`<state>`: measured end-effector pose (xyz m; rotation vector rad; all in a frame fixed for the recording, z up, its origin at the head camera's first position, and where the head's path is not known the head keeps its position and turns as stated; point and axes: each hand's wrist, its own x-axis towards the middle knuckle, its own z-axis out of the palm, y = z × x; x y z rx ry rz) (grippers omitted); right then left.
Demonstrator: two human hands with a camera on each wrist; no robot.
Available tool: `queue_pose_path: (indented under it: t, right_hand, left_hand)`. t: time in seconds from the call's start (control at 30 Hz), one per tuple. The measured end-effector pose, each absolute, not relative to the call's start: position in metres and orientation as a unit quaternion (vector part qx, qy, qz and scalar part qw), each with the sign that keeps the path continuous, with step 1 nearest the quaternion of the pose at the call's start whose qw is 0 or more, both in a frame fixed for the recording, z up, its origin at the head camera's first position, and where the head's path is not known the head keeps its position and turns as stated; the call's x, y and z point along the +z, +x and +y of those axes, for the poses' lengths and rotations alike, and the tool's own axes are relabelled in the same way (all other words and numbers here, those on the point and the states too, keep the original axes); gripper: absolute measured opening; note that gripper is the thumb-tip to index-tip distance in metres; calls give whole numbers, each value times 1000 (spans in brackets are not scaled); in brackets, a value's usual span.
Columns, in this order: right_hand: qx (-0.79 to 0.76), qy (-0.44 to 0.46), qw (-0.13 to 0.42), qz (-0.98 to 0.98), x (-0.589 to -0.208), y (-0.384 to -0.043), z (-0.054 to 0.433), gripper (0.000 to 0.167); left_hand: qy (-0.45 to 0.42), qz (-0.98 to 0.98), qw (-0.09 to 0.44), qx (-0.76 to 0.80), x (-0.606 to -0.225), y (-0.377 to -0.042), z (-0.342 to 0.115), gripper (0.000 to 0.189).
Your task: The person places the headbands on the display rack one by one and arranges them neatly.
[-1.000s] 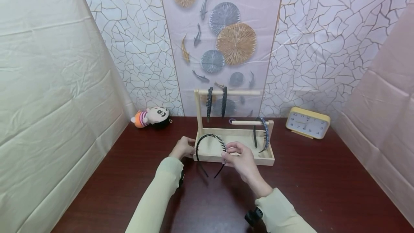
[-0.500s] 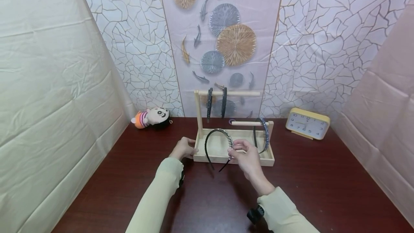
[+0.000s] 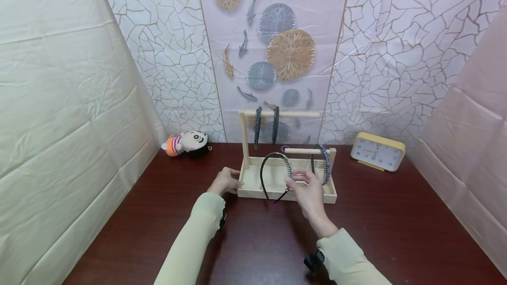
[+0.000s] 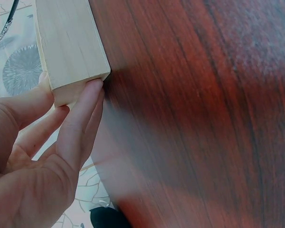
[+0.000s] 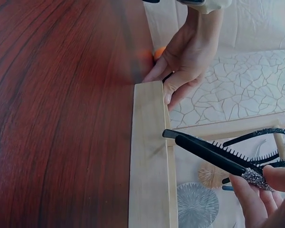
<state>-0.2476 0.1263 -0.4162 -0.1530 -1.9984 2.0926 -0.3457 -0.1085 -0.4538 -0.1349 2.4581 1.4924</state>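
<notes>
My right hand (image 3: 308, 191) pinches a black toothed headband (image 3: 262, 178) by its glittery side. The headband stands upright with its arch up, in front of the wooden headband rack (image 3: 257, 194). In the right wrist view, its plain black tips (image 5: 209, 156) point toward the rack's front wall. My left hand (image 3: 225, 181) grips the left end of the rack's tray, thumb on one side and fingers at the end wall (image 4: 76, 90). Two dark headbands, one (image 3: 257, 126) left of the other (image 3: 275, 126), hang from the upper bar. A blue glittery headband (image 3: 326, 164) hangs on the lower bar (image 3: 303, 151).
A small purple ring (image 3: 284, 148) shows at the lower bar's left end. Back left on the dark wood table (image 3: 158, 232) lies a plush doll (image 3: 186, 143). A yellow alarm clock (image 3: 377, 151) stands at the back right. Patterned cloth hangs behind.
My right hand has carried the black headband up, to the right and farther over the rack's tray. My left hand keeps its hold on the tray's left end.
</notes>
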Motion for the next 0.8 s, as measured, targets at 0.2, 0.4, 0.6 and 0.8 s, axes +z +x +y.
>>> queue_pose_path:
  t: [0.2, 0.4, 0.6, 0.8]
  right_hand:
    - [714, -63, 136, -684, -418, -251, 129, 27]
    - [720, -61, 142, -676, -417, -254, 129, 29]
    - [716, -65, 153, -678, -418, -257, 130, 28]
    - [706, -66, 169, -685, -417, -261, 132, 26]
  left_hand:
    - [-57, 842, 138, 518, -454, -347, -109, 49]
    - [-59, 843, 143, 516, -452, -347, -108, 49]
    - [-47, 847, 133, 512, -453, -345, -109, 49]
    - [-44, 848, 129, 512, -452, -342, -108, 48]
